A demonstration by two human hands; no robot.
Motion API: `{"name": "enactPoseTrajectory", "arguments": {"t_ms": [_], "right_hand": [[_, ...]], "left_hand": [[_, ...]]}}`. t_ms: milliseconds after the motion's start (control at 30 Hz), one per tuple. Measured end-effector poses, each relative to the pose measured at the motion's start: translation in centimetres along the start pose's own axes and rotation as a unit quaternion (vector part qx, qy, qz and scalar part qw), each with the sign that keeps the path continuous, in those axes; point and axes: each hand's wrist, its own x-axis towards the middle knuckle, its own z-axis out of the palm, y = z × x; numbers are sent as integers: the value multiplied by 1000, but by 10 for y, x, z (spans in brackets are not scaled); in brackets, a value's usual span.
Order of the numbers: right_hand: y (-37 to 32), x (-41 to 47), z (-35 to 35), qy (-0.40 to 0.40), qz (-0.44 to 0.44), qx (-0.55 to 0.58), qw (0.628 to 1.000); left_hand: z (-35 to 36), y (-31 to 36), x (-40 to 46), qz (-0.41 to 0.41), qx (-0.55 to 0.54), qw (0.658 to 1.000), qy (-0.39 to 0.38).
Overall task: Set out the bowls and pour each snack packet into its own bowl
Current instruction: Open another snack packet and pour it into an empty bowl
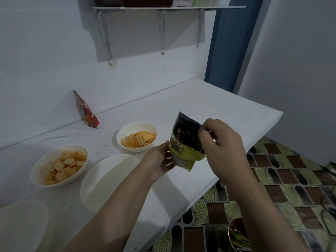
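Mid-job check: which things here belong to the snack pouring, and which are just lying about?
Job:
green packet, held by left hand and right hand
red packet
two filled bowls
two empty bowls

Lying about:
shelf with containers
metal bowl on the floor

A: How many views?
B: Only 1, from the head, looking forward and down, close over the white desk (209, 110).
A: What frames it?
B: Wall shelf (163, 8) far, patterned floor (291, 188) near right.
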Motion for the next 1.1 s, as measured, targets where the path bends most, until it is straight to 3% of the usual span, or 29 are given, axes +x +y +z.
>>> {"name": "enactPoseTrajectory", "arguments": {"t_ms": [233,433,600,900,1100], "right_hand": [[-9,-4,-12,-63,-48,-4,997],[-16,-2,-22,-26,-67,-64,995],[-32,-1,-24,9,-71,-43,997],[-86,0,6,-43,-102,82,990],[-139,-18,47,-97,-133,173,971]], "left_hand": [[2,2,0,-74,-161,984,-34],[2,10,0,22,-154,988,16],[1,21,-10,78,-162,983,27],[-69,39,-57,141,-205,968,35],[-148,56,-96,155,-246,947,138]]}}
